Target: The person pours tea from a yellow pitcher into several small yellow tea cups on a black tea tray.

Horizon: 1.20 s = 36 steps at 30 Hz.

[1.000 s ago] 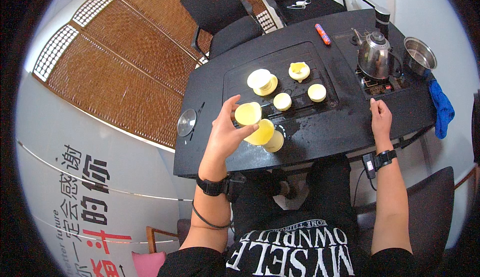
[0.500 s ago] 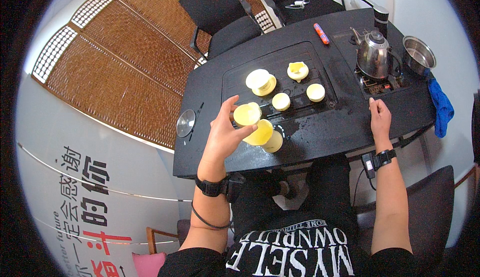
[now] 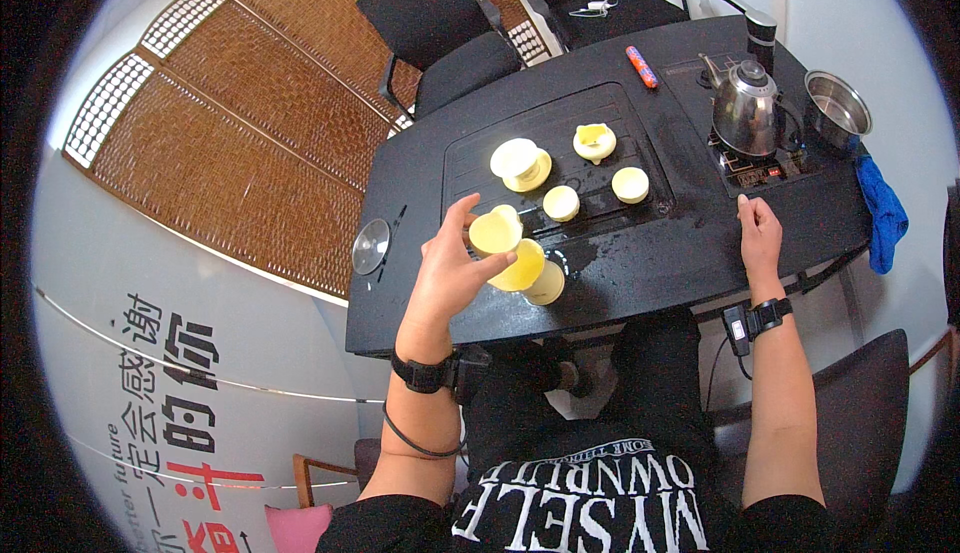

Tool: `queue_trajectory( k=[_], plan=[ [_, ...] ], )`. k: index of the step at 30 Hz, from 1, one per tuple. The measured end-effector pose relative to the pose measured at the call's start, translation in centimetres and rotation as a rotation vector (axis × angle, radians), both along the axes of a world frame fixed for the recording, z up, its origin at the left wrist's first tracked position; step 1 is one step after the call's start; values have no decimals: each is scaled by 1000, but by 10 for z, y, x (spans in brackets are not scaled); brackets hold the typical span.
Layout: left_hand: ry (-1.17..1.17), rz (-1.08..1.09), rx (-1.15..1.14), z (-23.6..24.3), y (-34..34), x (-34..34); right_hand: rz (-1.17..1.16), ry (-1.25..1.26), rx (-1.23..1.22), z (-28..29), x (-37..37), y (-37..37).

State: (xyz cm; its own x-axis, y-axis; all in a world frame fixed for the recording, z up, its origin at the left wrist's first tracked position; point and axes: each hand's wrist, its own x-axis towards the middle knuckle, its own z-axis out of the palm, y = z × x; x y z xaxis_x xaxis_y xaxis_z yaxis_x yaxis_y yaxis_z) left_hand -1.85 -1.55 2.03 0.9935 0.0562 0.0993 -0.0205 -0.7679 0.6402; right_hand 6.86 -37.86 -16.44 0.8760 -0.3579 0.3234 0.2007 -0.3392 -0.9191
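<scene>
My left hand (image 3: 452, 261) is closed on a small pale yellow spouted cup (image 3: 496, 230), gripping its rim between thumb and fingers. The cup is held close above a taller pale yellow vessel (image 3: 547, 283) at the near edge of the table; its wide yellow mouth shows just under my thumb. My right hand (image 3: 761, 233) rests by the table's right front edge with its fingers curled in, and nothing shows in it. Beyond my left hand lie a lidded bowl on a saucer (image 3: 516, 159), two small cups (image 3: 561, 204) (image 3: 630, 185) and a spouted strainer-like piece (image 3: 595, 141).
On the black table (image 3: 420, 293), a steel kettle (image 3: 745, 113) stands on a hob at right, beside a steel pot (image 3: 838, 108) and a hanging blue cloth (image 3: 880, 215). A clear glass lid (image 3: 371, 246) lies at left. A red-and-blue stick-shaped package (image 3: 643, 67) lies at the back.
</scene>
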Motion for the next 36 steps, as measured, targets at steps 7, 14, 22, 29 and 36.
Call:
queue_trajectory(
  k=[7, 14, 22, 29, 36],
  plan=[
    [-8, -5, -8, 0, 0, -1, 4, -2, -7, -2, 1, 0],
    [-26, -28, 1, -1, 1, 2, 6, 0, 7, -3, 1, 0],
    [-60, -21, 98, 2, -1, 4, 19, -20, -3, 0, 1, 1],
    [-5, 29, 81, 10, -8, 3, 17, -15, 6, -6, 3, -1],
    [-46, 0, 99, 7, -4, 4, 13, -39, -5, -6, 3, 0]
  ],
)
